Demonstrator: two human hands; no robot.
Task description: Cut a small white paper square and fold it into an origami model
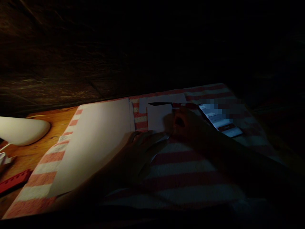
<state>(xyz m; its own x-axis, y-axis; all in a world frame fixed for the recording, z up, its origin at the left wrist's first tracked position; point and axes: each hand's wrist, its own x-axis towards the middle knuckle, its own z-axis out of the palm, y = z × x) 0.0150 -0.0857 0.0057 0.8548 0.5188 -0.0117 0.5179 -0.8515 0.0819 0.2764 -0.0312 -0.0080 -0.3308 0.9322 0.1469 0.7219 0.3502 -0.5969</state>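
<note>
My left hand (144, 144) lies flat with its fingers stretched out, over the near edge of a small white sheet of paper (158, 117). My right hand (184, 122) is closed, thumb and fingers curled together at the right edge of that sheet. Whatever sits between its fingers is lost in shadow. Just beyond both hands a knife with a dark blade (160, 104) and a reddish handle lies crosswise, close to another paper piece (145, 103) at the back. A large white sheet (95, 136) spreads to the left of my left hand.
A striped red and white cloth (190, 178) covers the work surface. To the right a lit phone (221, 121) shows a timer. At left, on bare wood (56, 122), are a white rounded object (26, 130) and a red notched object (15, 181). A dark wall (59, 63) stands behind.
</note>
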